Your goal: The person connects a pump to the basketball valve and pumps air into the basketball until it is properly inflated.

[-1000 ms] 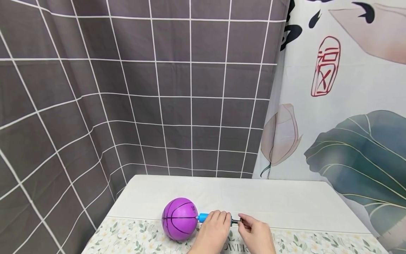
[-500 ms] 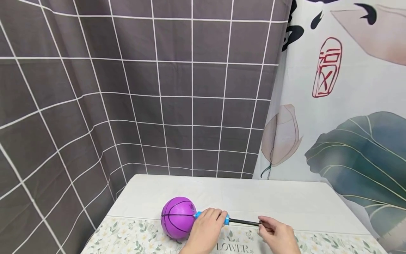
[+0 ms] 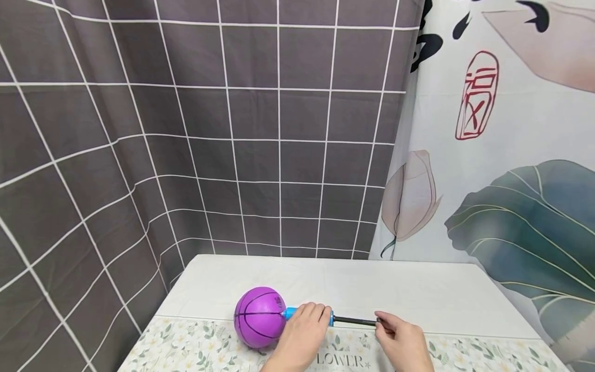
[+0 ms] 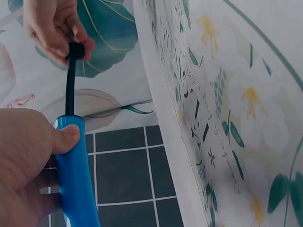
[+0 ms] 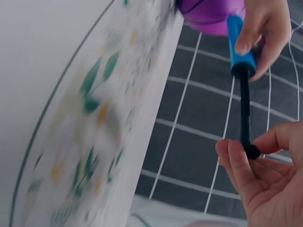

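A purple basketball (image 3: 258,323) with black lines stands at the left of the table. A blue hand pump (image 4: 75,175) reaches from the ball's right side, its tip at the ball. My left hand (image 3: 303,330) is wrapped around the blue barrel, the thumb lying along it in the left wrist view. Out of the barrel's right end extends a long black rod (image 5: 245,109). Its dark end knob (image 5: 252,152) is pinched between the fingers and thumb of my right hand (image 3: 403,342). The exact spot where the pump meets the ball is too small to make out.
The table (image 3: 395,289) has a white back part and a floral cloth (image 3: 195,343) with printed lettering in front. Behind it hangs a dark curtain (image 3: 255,155) with a white grid. A white curtain (image 3: 441,206) with leaf prints hangs at the right.
My right hand has pulled the rod out to the right, from nearly pushed in to far out. Over the last half second it shifts only slightly. The left hand keeps its grip.
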Demonstrator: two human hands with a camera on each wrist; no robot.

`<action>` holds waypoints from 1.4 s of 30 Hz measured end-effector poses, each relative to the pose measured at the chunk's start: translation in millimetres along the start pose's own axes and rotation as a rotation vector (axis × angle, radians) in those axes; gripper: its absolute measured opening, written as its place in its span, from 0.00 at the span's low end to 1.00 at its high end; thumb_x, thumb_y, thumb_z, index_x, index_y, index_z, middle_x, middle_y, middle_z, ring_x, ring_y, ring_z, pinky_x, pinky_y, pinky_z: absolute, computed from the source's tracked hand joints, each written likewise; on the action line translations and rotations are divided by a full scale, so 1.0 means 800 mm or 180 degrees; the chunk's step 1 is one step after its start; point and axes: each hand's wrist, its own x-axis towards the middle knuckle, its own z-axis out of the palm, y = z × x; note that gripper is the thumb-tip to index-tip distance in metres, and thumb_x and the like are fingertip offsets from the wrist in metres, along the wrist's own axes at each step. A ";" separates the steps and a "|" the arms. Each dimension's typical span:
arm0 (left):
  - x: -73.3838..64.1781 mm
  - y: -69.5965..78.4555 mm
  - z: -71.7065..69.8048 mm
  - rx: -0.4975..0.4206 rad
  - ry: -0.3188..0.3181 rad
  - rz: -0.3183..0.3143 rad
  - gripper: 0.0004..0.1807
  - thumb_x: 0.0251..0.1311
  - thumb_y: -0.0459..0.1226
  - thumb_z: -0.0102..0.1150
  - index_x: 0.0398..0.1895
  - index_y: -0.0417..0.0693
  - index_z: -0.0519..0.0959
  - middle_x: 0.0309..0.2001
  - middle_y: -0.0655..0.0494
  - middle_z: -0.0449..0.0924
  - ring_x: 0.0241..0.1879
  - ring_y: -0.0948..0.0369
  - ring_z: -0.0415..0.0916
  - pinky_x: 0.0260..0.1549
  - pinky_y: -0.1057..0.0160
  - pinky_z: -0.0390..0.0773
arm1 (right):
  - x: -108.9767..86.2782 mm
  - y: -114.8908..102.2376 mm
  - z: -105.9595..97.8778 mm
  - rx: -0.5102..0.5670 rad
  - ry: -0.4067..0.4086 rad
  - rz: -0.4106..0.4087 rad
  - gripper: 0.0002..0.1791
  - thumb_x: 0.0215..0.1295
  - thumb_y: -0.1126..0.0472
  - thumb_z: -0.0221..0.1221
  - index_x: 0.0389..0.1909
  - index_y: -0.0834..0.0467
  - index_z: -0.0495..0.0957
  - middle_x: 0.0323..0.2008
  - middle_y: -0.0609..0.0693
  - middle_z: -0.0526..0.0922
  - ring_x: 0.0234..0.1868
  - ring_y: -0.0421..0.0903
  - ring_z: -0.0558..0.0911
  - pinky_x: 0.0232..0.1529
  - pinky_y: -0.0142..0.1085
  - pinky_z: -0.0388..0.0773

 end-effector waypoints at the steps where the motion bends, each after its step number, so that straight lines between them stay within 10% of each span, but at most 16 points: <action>1: 0.001 0.001 0.000 -0.0001 -0.0016 0.0019 0.20 0.55 0.35 0.67 0.53 0.49 0.80 0.45 0.59 0.80 0.46 0.62 0.76 0.52 0.66 0.78 | -0.001 -0.005 0.003 -0.0004 0.0034 -0.0061 0.15 0.58 0.68 0.63 0.47 0.67 0.86 0.31 0.53 0.90 0.27 0.40 0.86 0.29 0.33 0.84; 12: 0.004 0.013 0.001 -0.0246 -0.0070 0.0014 0.20 0.57 0.36 0.68 0.53 0.49 0.79 0.45 0.60 0.79 0.47 0.63 0.75 0.56 0.66 0.78 | -0.010 -0.037 0.035 0.0227 -0.0015 -0.0441 0.12 0.58 0.69 0.65 0.43 0.65 0.87 0.29 0.50 0.89 0.25 0.36 0.85 0.27 0.27 0.82; 27: -0.003 -0.007 -0.003 -0.0325 0.0003 -0.0186 0.21 0.55 0.33 0.67 0.53 0.52 0.79 0.47 0.61 0.80 0.50 0.63 0.77 0.61 0.61 0.77 | 0.002 0.019 -0.012 0.0235 -0.0264 0.0254 0.16 0.59 0.67 0.63 0.47 0.67 0.85 0.34 0.52 0.90 0.30 0.40 0.86 0.28 0.29 0.83; 42: -0.001 0.001 -0.002 0.0003 0.0037 -0.0016 0.22 0.52 0.36 0.68 0.52 0.49 0.80 0.44 0.59 0.79 0.46 0.62 0.75 0.51 0.65 0.78 | -0.004 -0.016 0.010 -0.0022 0.0041 -0.0004 0.15 0.58 0.68 0.62 0.46 0.68 0.86 0.30 0.53 0.89 0.27 0.41 0.85 0.31 0.38 0.85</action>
